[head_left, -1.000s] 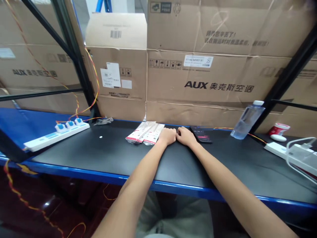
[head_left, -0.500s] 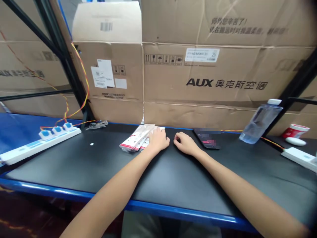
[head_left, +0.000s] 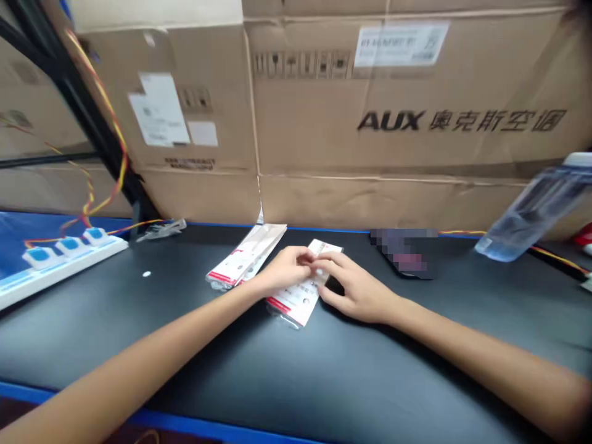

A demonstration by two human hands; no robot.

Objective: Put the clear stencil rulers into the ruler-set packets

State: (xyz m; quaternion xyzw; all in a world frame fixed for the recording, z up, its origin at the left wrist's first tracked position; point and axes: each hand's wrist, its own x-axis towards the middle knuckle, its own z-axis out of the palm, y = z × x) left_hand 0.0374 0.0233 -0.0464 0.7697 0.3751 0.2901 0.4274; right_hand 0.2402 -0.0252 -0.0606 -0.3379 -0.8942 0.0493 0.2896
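Note:
A flat white-and-red printed card in a clear plastic bag [head_left: 300, 303] lies tilted on the black tabletop, partly covered by both hands. My left hand [head_left: 289, 269] is over its upper left side, fingers curled together at the card. From the right comes my right hand [head_left: 358, 288], thumb apart from the fingers, index fingertip meeting the left fingertips over the card. A small whitish spot shows at the fingertips, too blurred to name. Left of the left hand, a small stack of similar bagged cards [head_left: 247, 256] rests on the table.
Behind the table stands a large cardboard box wall [head_left: 305, 135]. A white power strip [head_left: 60, 265] with plugs lies at left, near a small white disc [head_left: 147, 274] and a clear plastic scrap [head_left: 164, 229]. At right are a phone-like dark object [head_left: 407, 256] and a leaning clear bottle [head_left: 531, 213].
One bagged card now lies apart from the stack, nearer and to the right. My left hand has left the stack, and my right hand has reached over to meet it. The view has shifted closer.

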